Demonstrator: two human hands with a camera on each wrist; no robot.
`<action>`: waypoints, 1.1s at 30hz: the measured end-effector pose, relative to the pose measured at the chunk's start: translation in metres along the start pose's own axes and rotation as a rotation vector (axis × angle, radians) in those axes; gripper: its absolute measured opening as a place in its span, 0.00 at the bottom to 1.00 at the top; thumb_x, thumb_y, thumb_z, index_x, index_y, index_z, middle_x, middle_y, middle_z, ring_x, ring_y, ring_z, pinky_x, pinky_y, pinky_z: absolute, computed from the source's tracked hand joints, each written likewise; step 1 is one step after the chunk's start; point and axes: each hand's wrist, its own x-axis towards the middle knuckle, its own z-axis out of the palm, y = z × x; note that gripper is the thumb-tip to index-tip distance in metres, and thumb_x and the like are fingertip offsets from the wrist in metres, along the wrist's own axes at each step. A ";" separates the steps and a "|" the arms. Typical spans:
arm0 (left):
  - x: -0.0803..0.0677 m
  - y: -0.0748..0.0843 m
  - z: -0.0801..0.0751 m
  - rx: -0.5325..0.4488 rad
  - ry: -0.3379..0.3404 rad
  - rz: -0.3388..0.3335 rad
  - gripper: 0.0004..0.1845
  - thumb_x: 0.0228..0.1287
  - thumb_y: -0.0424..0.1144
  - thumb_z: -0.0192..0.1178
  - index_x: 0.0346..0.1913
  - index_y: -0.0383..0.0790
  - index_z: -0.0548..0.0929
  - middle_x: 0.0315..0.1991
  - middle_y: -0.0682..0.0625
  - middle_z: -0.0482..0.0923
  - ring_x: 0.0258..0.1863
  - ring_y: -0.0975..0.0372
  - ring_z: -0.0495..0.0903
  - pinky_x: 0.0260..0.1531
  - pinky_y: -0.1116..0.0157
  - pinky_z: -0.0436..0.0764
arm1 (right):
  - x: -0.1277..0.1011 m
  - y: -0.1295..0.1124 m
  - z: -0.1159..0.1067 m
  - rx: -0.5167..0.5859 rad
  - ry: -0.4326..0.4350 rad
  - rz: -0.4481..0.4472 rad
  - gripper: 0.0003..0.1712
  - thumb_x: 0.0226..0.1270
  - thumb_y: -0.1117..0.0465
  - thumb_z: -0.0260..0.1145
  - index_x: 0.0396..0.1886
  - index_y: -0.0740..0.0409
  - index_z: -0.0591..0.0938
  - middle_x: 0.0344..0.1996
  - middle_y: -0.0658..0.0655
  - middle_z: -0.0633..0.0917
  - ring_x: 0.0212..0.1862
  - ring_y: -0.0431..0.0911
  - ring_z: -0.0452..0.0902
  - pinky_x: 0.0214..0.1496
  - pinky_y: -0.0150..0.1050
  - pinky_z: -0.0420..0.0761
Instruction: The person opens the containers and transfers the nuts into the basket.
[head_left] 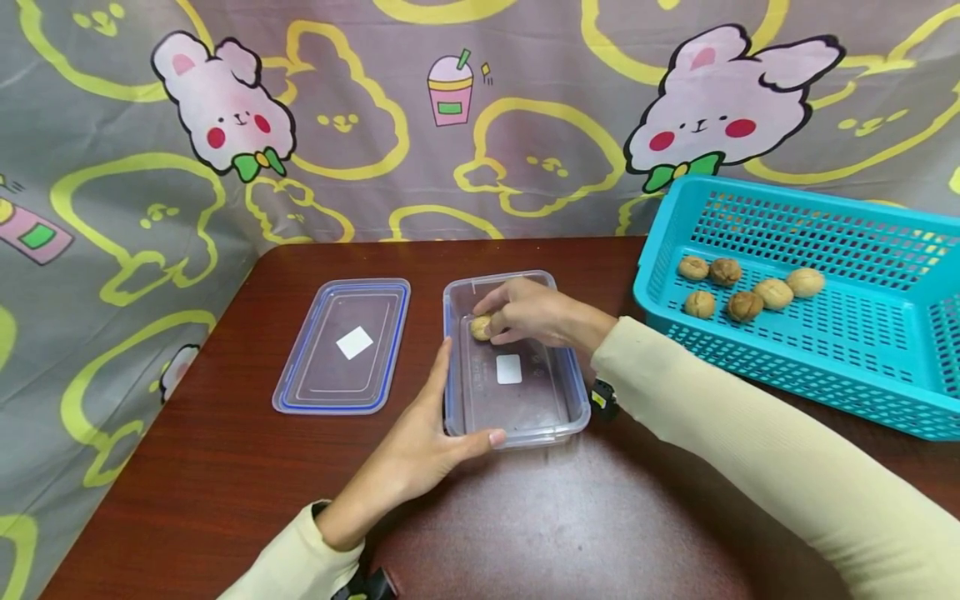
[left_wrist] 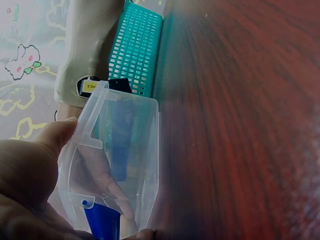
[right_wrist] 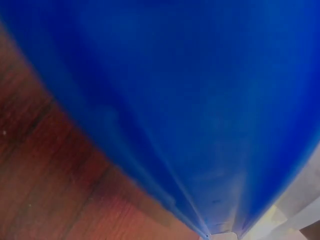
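A clear plastic container (head_left: 558,417) with a blue seal stands on the brown table. My left hand (head_left: 442,433) grips its near left corner, thumb along the front rim; the left wrist view shows the container (left_wrist: 135,150) close up with the hand (left_wrist: 35,175) against its wall. My right hand (head_left: 525,312) reaches into the container's far left part and holds a walnut (head_left: 480,327) in its fingertips, low inside the box. The right wrist view is filled by a blurred blue surface (right_wrist: 190,100) with table wood beneath it.
The container's lid (head_left: 345,346) lies flat to the left of it. A teal perforated basket (head_left: 817,333) at the right holds several walnuts (head_left: 772,293). A cartoon-print cloth hangs behind and to the left of the table (head_left: 525,533).
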 end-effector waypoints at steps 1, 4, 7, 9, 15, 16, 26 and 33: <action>0.000 0.000 0.000 0.000 -0.001 0.000 0.70 0.58 0.51 0.79 0.86 0.53 0.32 0.87 0.46 0.40 0.83 0.51 0.52 0.81 0.45 0.54 | 0.000 0.000 0.000 -0.002 -0.005 -0.002 0.30 0.70 0.77 0.55 0.72 0.76 0.70 0.66 0.71 0.78 0.58 0.50 0.79 0.69 0.51 0.81; 0.001 0.000 0.000 0.003 -0.002 0.001 0.70 0.58 0.51 0.79 0.86 0.53 0.32 0.87 0.45 0.40 0.83 0.50 0.52 0.81 0.44 0.54 | 0.000 0.000 0.000 -0.001 -0.013 -0.002 0.30 0.71 0.76 0.56 0.72 0.75 0.71 0.66 0.71 0.79 0.56 0.49 0.80 0.68 0.51 0.81; 0.001 0.000 0.000 0.005 -0.004 0.002 0.70 0.58 0.52 0.79 0.86 0.53 0.32 0.87 0.46 0.39 0.83 0.51 0.51 0.82 0.45 0.54 | 0.002 0.001 0.001 0.015 -0.013 -0.002 0.29 0.70 0.77 0.56 0.71 0.77 0.72 0.65 0.72 0.79 0.54 0.47 0.80 0.69 0.51 0.80; 0.001 -0.001 0.000 0.005 -0.005 0.005 0.70 0.58 0.52 0.78 0.86 0.53 0.32 0.87 0.47 0.38 0.83 0.51 0.51 0.82 0.45 0.53 | 0.003 0.002 0.001 0.024 -0.012 -0.004 0.29 0.69 0.77 0.56 0.70 0.78 0.72 0.65 0.73 0.79 0.53 0.47 0.80 0.70 0.50 0.80; 0.001 -0.001 0.000 0.003 -0.001 0.004 0.70 0.57 0.52 0.79 0.86 0.56 0.32 0.87 0.47 0.40 0.83 0.51 0.52 0.81 0.45 0.54 | 0.004 0.002 0.002 0.028 -0.019 -0.010 0.27 0.70 0.78 0.55 0.69 0.80 0.72 0.67 0.73 0.78 0.54 0.47 0.80 0.70 0.50 0.80; 0.001 -0.001 0.000 0.002 0.000 0.003 0.70 0.57 0.52 0.79 0.86 0.56 0.32 0.87 0.47 0.40 0.83 0.51 0.52 0.81 0.45 0.54 | 0.003 0.002 0.002 0.030 -0.018 -0.009 0.28 0.70 0.78 0.54 0.69 0.80 0.72 0.67 0.73 0.78 0.54 0.47 0.79 0.70 0.50 0.80; 0.001 -0.001 0.000 -0.017 -0.004 0.003 0.70 0.57 0.50 0.79 0.86 0.54 0.33 0.87 0.47 0.41 0.83 0.52 0.52 0.82 0.45 0.54 | 0.001 0.003 -0.002 0.098 -0.018 -0.069 0.29 0.67 0.78 0.56 0.68 0.79 0.73 0.56 0.66 0.81 0.50 0.45 0.79 0.66 0.45 0.83; 0.000 0.000 -0.001 -0.009 0.003 -0.002 0.70 0.57 0.50 0.79 0.86 0.52 0.33 0.86 0.44 0.45 0.82 0.51 0.55 0.81 0.44 0.56 | -0.004 0.000 -0.005 0.048 -0.022 -0.123 0.27 0.66 0.77 0.63 0.66 0.74 0.77 0.51 0.60 0.82 0.48 0.44 0.79 0.58 0.39 0.86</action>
